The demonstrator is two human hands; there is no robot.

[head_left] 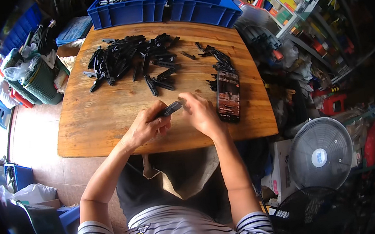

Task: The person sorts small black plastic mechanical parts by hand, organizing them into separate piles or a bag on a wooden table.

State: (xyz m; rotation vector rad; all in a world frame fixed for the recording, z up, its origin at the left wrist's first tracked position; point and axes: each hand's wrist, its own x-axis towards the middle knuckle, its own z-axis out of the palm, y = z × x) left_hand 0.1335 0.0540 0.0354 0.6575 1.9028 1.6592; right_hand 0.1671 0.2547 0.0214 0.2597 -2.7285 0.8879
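Note:
Over the near part of the wooden table (94, 135), my left hand (145, 124) is closed around a slim black plastic piece (170, 109) that points up and to the right. My right hand (200, 113) pinches at the far end of this piece; whatever lies between its fingertips is too small to make out. Beyond both hands spreads a loose pile of similar long black pieces (119, 60). A narrower row of small black parts (221, 58) lies at the right. Just below that row rests a phone (229, 96) with its screen lit.
Two blue bins stand at the table's far edge: the left bin (128, 15) holds black pieces, the right bin (204, 9) shows a bare inside. A round fan (319, 149) is at the right, below crowded shelves (295, 21). Green rolled material (42, 81) stands left.

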